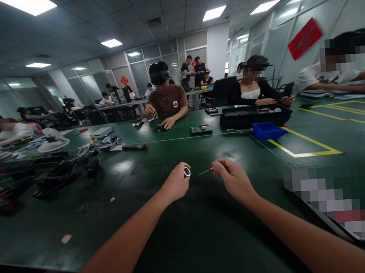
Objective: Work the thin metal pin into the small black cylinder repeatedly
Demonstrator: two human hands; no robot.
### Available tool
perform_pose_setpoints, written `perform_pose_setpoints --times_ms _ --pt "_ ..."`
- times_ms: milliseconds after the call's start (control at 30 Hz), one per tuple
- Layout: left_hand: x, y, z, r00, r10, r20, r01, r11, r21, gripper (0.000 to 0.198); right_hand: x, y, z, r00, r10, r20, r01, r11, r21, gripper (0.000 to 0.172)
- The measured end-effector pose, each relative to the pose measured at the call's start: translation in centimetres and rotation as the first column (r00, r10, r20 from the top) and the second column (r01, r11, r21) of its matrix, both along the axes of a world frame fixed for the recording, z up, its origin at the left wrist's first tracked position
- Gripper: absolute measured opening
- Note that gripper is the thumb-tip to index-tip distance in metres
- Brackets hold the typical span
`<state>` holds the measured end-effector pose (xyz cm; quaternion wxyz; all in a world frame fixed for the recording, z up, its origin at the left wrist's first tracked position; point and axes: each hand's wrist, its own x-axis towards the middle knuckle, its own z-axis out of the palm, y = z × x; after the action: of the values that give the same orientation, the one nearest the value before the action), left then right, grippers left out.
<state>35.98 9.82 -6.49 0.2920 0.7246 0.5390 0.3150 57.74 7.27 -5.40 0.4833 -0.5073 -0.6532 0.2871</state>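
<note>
Above the green table (188,239), my left hand (175,183) is closed around a small dark round piece with a bright silver ring (187,172) at its end. Most of that piece is hidden by the fingers, so its kind is unclear. My right hand (234,178) pinches a thin screwdriver (205,172) by its red handle. The metal shaft points left toward the ringed piece, and a small gap separates its tip from it.
A blue tray (267,130) and a black open case (255,116) stand ahead right. A hard drive (201,129) lies ahead, near a co-worker (167,100). Cables (89,148), a dark-handled tool (134,147) and a black bag (69,173) lie left.
</note>
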Motion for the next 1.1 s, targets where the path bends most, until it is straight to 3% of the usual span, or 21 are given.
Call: perform_pose_setpoints --times_ms 133,233,400,767,967,1100 --pt "0.3 -0.6 -0.9 0.994 -0.102 -0.028 0.105 0.987 0.125 0.029 0.1 0.3 -0.1 0.993 0.003 -0.116 0.001 0.999 0.037 0.032" --pt "0.2 -1.0 -0.8 0.993 -0.109 -0.042 0.114 0.981 0.155 0.03 0.0 0.2 -0.1 0.987 0.021 -0.16 -0.015 0.999 0.039 0.031" --pt "0.5 -1.2 -0.7 0.998 -0.056 0.003 0.055 0.989 0.138 0.035 -0.1 -0.1 0.1 0.992 0.047 -0.115 -0.043 0.998 0.036 0.029" --pt "0.1 -0.9 -1.0 0.993 -0.117 0.01 0.114 0.983 0.141 0.036 -0.1 -0.2 0.1 0.997 0.005 -0.08 -0.001 0.999 0.051 0.03" --pt "0.2 -1.0 -1.0 0.987 -0.158 -0.009 0.157 0.977 0.142 0.036 0.2 -0.7 1.1 0.988 -0.079 0.133 0.08 0.997 0.001 0.038" --pt "0.2 -1.0 -1.1 0.99 -0.141 -0.005 0.14 0.978 0.154 0.035 0.1 -0.7 0.7 0.996 0.009 0.091 -0.014 0.998 0.056 0.026"
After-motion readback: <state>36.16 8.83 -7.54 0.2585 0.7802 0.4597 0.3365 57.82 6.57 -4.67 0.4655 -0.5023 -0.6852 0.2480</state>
